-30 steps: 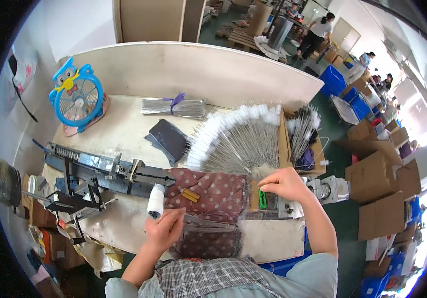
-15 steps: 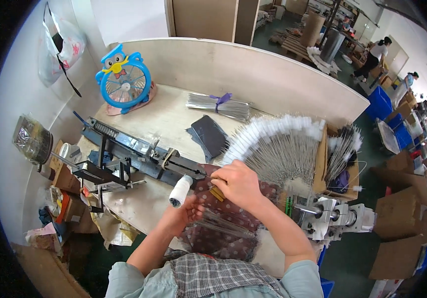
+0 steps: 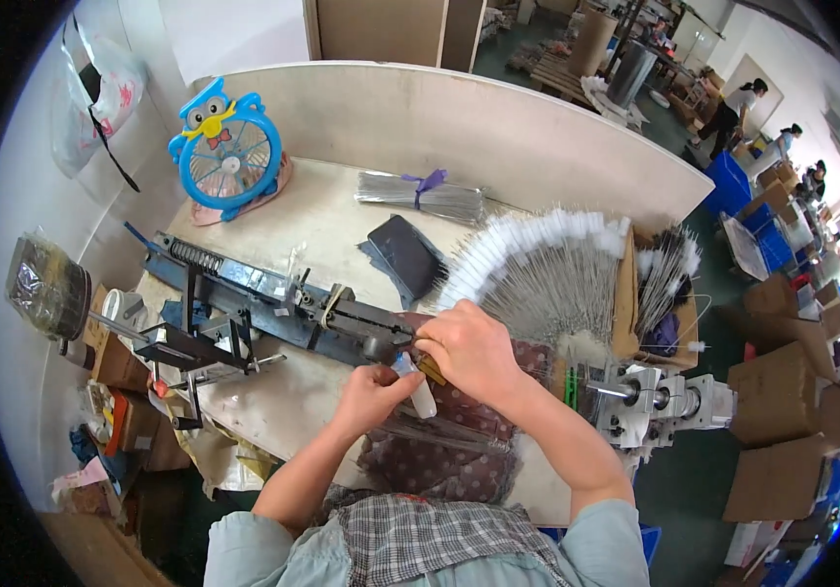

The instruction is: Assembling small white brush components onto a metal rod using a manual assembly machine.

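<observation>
Nearer to me than the long metal jig (image 3: 273,293), a dotted cloth (image 3: 440,474) lies on the surface (image 3: 312,201), carrying a bundle of thin wires (image 3: 451,432). Just this side of the jig's right end I have the left hand (image 3: 369,397), its fingers bent in and touching a white cylinder (image 3: 424,399); I cannot tell whether they grip it. The right hand (image 3: 469,354) is at that same end of the jig, its fingers curled toward the tip, and I cannot tell what, if anything, they pinch. Well right of the jig I see a silver spindle machine (image 3: 669,403). Beyond the jig's right end, white-tipped wire brushes (image 3: 557,269) fan out, with a dark pouch (image 3: 405,252) left of them. Farthest beyond the jig lie a tied wire bundle (image 3: 391,192) and a blue fan (image 3: 234,161).
</observation>
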A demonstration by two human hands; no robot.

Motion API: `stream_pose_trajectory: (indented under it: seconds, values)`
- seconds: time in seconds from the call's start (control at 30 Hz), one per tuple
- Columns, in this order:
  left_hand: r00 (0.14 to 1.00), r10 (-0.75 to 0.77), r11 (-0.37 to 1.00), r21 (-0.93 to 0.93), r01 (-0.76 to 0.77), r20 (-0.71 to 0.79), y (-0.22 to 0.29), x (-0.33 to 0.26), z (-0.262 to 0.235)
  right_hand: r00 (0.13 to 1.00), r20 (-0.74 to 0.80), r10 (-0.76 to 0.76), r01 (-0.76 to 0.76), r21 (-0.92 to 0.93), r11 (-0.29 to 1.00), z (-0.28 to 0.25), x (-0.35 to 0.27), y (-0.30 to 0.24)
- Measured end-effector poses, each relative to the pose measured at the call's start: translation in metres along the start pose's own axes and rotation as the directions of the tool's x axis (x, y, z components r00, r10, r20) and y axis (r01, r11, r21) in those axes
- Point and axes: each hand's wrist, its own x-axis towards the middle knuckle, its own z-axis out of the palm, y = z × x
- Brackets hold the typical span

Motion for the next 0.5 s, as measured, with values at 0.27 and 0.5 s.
stream_pose_trajectory:
  seconds: [0.27,0.5]
  values:
    - [0.994,0.107,0.701,-0.707,-0.094,-0.026,-0.011,-0.003,0.042,0.995,-0.097,-0.031,0.029,-0.025,0.999,-0.003,-0.057,-0.001]
    - [0.966,0.249,0.953,0.197,-0.231,-0.075,-0.021,0.004,0.015,0.998,-0.057,-0.024,0.022,-0.026,0.999,0.059,-0.061,0.025]
